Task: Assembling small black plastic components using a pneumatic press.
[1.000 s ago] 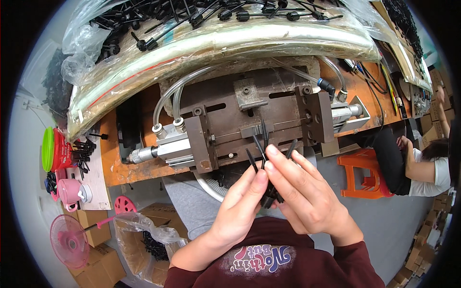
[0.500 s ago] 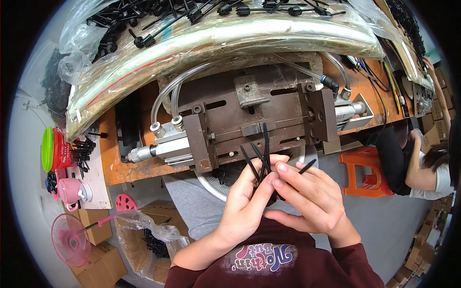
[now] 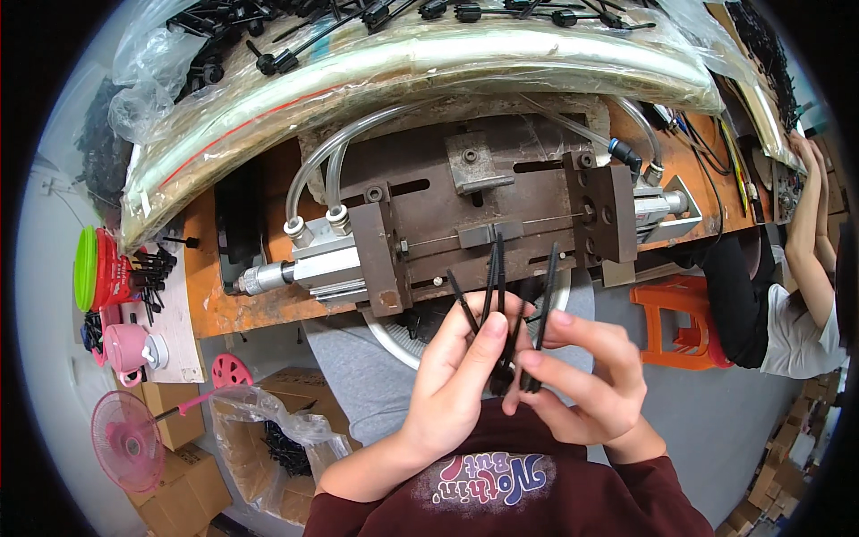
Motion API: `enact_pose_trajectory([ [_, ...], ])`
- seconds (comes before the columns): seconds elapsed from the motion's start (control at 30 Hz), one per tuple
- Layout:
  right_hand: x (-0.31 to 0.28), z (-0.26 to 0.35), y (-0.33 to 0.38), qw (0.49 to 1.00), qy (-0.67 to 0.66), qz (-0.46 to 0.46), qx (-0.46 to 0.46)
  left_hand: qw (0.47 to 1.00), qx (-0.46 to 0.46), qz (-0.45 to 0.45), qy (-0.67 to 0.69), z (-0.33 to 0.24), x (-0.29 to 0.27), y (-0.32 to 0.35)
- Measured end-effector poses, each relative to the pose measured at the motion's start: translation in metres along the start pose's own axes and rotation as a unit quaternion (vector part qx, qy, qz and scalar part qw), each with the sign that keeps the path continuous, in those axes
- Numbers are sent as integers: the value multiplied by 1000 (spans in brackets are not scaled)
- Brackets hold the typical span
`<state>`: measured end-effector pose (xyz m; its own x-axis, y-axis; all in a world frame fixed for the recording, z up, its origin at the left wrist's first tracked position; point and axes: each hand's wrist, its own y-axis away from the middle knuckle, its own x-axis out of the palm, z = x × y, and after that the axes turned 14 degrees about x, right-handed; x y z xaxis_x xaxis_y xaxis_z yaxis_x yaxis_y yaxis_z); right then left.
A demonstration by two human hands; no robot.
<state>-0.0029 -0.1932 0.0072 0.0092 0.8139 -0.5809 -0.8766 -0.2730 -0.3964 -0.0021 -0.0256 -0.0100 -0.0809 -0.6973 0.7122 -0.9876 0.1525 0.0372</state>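
Several thin black plastic rods fan upward out of my left hand, whose thumb presses them against the fingers. My right hand grips one more black rod near its thicker lower end, standing almost upright just right of the bunch. The lower ends crowd together between both hands and are partly hidden by fingers. Just beyond the rod tips is a brown metal fixture with a small grey block on a thin rod at its middle.
Silver air cylinders with clear hoses flank the fixture on the orange-brown bench. Black parts lie on a plastic-wrapped ledge behind. Left are a pink fan and a lined carton. A person sits right near an orange stool.
My right hand has gone from fingers spread over the bunch, a rod slanting between them, to gripping one rod nearly upright. The left hand keeps its bunch. The other person's arms have shifted.
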Motion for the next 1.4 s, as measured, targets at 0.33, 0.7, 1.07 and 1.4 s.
enact_pose_trajectory([
  [0.33, 11, -20, -22, 997, 67, 33, 7, 999, 11, -27, -41, -36, -6, 27],
  [0.7, 21, -7, -37, 954, 292, 52, -36, 999, 23, -19, 17, -37, -7, 22],
  [1.07, 19, -11, -42, 940, 328, 69, -66, 997, 1, -20, 71, -33, -10, 18],
  [1.4, 15, 3, -45, 943, 316, 101, -9, 997, 1, -24, 78, -32, -7, 18],
])
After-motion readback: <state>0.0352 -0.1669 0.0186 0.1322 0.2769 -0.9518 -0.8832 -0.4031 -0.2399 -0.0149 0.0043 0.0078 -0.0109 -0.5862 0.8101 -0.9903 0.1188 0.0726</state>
